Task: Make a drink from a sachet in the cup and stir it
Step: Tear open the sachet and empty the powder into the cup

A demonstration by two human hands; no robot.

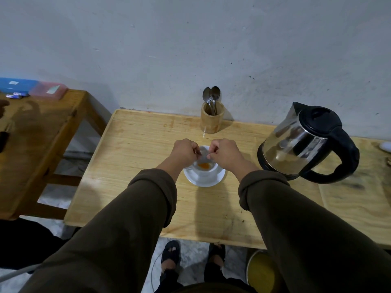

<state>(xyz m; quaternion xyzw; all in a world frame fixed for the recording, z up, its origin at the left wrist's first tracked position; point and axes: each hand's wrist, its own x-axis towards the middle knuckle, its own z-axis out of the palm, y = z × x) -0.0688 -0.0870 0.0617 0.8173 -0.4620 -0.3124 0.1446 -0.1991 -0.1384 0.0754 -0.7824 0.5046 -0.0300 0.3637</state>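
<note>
A white cup (206, 170) stands on a white saucer (211, 181) in the middle of the light wooden table (135, 144). A small heap of orange powder (204, 165) lies inside the cup. My left hand (184, 152) and my right hand (224, 154) are both over the cup and pinch the two sides of a pale, translucent sachet (203, 154) held just above the cup's rim. The sachet is blurred and its mouth cannot be made out.
A wooden holder with spoons (212, 119) stands at the wall behind the cup. A steel kettle with a black handle (306, 144) sits to the right. A second wooden table (38, 132) with plastic boxes is on the left. A yellow bucket (262, 271) is on the floor.
</note>
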